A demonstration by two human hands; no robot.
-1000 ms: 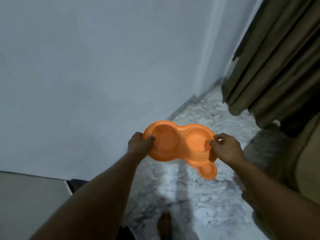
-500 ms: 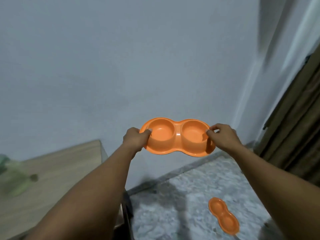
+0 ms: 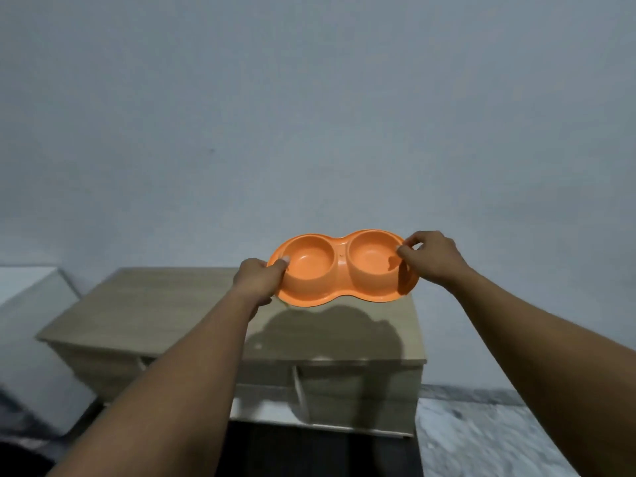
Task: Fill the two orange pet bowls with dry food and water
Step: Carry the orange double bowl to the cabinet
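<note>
An orange double pet bowl with two round, empty wells hangs in the air above the right half of a wooden cabinet. My left hand grips its left rim, thumb on top. At the right rim my right hand pinches the edge with thumb and fingers. The bowl is roughly level and casts a shadow on the cabinet top below it. No food or water is in view.
A light wooden cabinet with drawers stands against a plain grey wall. Marbled floor shows at the lower right. A pale slanted panel lies to the cabinet's left.
I have turned left with the bowl held in both hands. The curtain and a second orange bowl on the floor have left view, and the cabinet now sits under the bowl.
</note>
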